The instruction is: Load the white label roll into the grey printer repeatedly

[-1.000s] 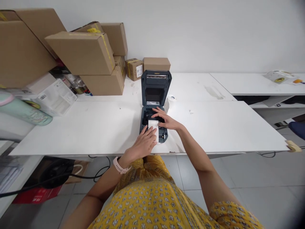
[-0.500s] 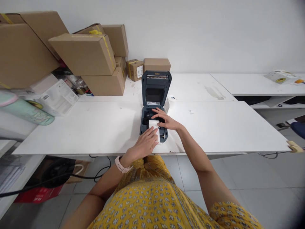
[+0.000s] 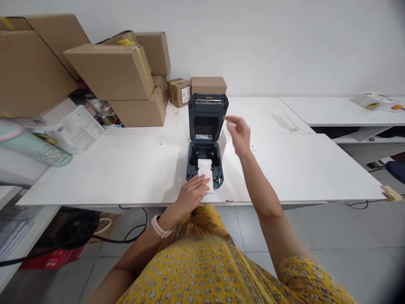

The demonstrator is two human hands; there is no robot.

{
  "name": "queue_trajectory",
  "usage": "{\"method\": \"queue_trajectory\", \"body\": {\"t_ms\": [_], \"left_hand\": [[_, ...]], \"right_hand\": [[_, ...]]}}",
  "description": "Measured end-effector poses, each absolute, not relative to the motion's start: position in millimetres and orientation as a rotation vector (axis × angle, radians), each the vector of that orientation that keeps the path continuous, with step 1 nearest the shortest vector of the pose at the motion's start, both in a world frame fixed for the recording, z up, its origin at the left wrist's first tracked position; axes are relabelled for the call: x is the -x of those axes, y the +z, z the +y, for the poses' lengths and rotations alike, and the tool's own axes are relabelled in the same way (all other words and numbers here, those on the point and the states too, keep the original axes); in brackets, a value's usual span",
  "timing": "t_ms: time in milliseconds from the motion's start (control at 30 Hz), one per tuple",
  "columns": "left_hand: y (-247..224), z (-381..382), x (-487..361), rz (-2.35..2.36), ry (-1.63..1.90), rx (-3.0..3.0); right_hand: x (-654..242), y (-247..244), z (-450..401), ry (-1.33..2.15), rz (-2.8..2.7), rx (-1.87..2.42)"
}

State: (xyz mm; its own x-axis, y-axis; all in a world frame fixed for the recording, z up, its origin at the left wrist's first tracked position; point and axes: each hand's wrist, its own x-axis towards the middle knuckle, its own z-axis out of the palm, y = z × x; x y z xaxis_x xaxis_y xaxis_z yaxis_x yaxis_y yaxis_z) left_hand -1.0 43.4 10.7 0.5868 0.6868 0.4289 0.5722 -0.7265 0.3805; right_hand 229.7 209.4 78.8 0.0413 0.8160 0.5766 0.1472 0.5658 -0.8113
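Observation:
A dark blue label printer (image 3: 191, 169) stands near the table's front edge with its lid (image 3: 191, 112) raised. A strip of white label paper (image 3: 205, 168) runs from inside it over the front. My left hand (image 3: 192, 193) lies on the paper and the printer's front left part, its fingers stretched out flat. Raised beside the lid's right edge is my right hand (image 3: 238, 133), slightly blurred, with the index finger pointing towards the lid and the other fingers partly bent. Nothing shows in it. Whether its fingertip touches the lid is unclear.
Cardboard boxes (image 3: 107, 74) are stacked at the back left, with a mint-green bottle (image 3: 44, 147) and a white box (image 3: 77, 131) in front. Two smaller cartons (image 3: 209, 85) stand behind the printer. A black cable (image 3: 126, 240) hangs below the white table (image 3: 142, 169).
My right hand has left the inside of the printer and moved up and right to beside the raised lid. My left hand has shifted slightly and stays on the paper strip.

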Motion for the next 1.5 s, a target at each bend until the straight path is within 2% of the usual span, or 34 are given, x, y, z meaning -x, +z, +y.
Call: {"method": "queue_trajectory", "body": {"t_ms": [67,200,333,467,700,833,967,1100,1233,1500], "left_hand": [[6,39,0,1.064,0.988,-2.592],[4,29,-4,1.109,1.182,-2.512],[3,23,-5,1.242,1.236,-2.472],[-1,20,-5,1.318,1.302,-2.499],[-19,11,-4,1.438,1.347,-2.508],[-19,11,1,1.417,1.344,-2.352],[-4,39,2,1.530,1.438,-1.656],[8,70,2,1.298,1.145,-1.078],[8,77,5,1.171,1.108,-1.044],[0,86,9,1.231,1.133,-1.122]], "right_hand": [[-231,100,242,0.487,-1.390,0.892],[-224,127,295,0.612,-1.523,0.964],[-215,131,275,0.635,-1.572,0.979],[-208,111,189,0.509,-1.542,0.985],[-197,35,67,0.522,-1.581,1.139],[-186,2,54,0.768,-1.333,1.273],[-176,-11,54,1.112,-1.049,1.315],[-177,-15,53,1.214,-0.973,1.399],[-184,-22,53,1.207,-1.097,1.399],[-180,-26,54,1.116,-1.179,1.351]]}}
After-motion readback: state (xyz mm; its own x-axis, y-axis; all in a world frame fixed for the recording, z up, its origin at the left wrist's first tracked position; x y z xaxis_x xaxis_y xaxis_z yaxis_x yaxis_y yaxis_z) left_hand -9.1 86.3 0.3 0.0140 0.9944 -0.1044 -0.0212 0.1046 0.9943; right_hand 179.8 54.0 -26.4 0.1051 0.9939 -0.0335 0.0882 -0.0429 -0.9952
